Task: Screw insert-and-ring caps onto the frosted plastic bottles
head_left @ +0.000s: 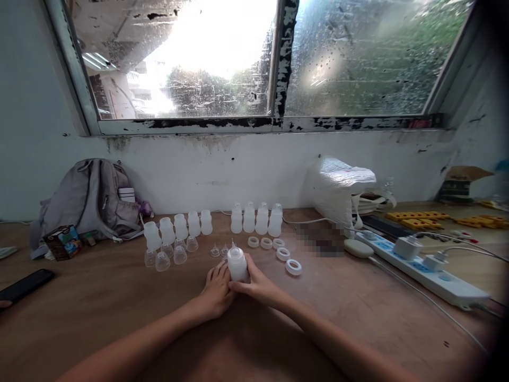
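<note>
Clock directions taken from the held white bottle (pixel 237 267), 12 o'clock being toward the wall. Bottle lies between the two hands, roughly upright, its top clear of the fingers; contact of its base with the table (pixel 342 323) cannot be judged.

Right hand (pixel 254 281): at 4 o'clock, grasping the bottle, thumb across the near side, fingers around the right side. Forearm enters from 4 o'clock.

Left hand (pixel 218 289): at 8 o'clock, back upward, fingers pointing toward 12 and set close against the bottle's lower left; whether it grips cannot be told. Forearm enters from 8 o'clock.

Surroundings: clear teats (pixel 224 250) near, about 11 o'clock; white rings (pixel 293 267) from 1 to 3; four capped bottles (pixel 261 220) between 12 and 1; five open bottles (pixel 181 227) at 10, clear domed caps (pixel 163 261) nearer, between 9 and 10.
</note>
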`<state>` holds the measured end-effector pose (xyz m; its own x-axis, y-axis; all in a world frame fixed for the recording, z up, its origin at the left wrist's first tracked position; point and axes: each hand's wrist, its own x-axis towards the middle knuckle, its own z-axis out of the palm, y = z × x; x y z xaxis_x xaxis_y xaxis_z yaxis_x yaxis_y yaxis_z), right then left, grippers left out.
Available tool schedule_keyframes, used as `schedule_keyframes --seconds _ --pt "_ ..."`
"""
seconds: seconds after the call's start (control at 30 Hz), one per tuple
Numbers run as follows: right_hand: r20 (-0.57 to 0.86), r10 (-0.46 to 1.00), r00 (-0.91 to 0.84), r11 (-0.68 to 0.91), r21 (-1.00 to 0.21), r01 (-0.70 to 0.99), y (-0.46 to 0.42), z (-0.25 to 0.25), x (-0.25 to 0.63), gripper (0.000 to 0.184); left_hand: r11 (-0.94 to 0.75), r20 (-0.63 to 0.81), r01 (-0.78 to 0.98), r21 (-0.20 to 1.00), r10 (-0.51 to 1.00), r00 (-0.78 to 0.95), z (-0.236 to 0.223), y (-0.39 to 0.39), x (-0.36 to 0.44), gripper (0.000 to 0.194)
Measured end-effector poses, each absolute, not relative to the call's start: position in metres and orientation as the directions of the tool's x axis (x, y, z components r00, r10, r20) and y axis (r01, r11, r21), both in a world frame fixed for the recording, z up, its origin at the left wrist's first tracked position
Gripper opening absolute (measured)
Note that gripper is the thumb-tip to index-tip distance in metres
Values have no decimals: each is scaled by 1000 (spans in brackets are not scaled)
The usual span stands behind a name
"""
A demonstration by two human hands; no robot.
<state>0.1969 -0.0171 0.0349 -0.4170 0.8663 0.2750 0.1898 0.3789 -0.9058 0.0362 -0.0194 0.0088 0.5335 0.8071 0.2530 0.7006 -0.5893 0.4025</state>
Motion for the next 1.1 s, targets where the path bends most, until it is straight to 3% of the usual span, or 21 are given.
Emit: schedule_keyframes --seconds 0.1,0.23,0.4,0.47,0.57,0.67,0.77,0.87,0.97,1.1 --pt "322 845 -427 460 -845 272 -15 24 194 46 -637 264 716 285 770 581 13 -24 25 47" --pt "292 904 -314 397 -845 358 -13 18 194 50 -667 333 736 115 724 604 34 -19 0 35" --pt "332 911 -245 410 -792 453 -11 28 201 40 -380 471 923 -61 804 362 51 10 -47 33" --pt "372 899 -233 439 -771 461 -10 33 203 38 -266 442 962 -67 856 268 51 20 -64 37" --pt "387 900 -201 436 -790 431 -9 37 207 39 -232 380 972 -49 895 233 49 25 -75 36" --pt "400 903 -153 427 -812 399 -9 40 209 37 -301 449 948 101 864 227 53 19 -68 31" --pt "430 897 -103 434 -811 392 -9 44 211 34 -435 459 735 520 868 189 57 8 -49 33" --pt "428 901 -75 425 -829 364 -10 49 213 33 -356 319 343 869 934 159 50 -1 -30 41" --pt "422 900 -107 432 -830 352 -11 51 214 32 -209 186 138 968 969 163 35 -8 -19 43" --pt "400 902 -163 431 -841 326 -15 52 214 30 -158 146 49 986 969 198 24 -14 -16 41"
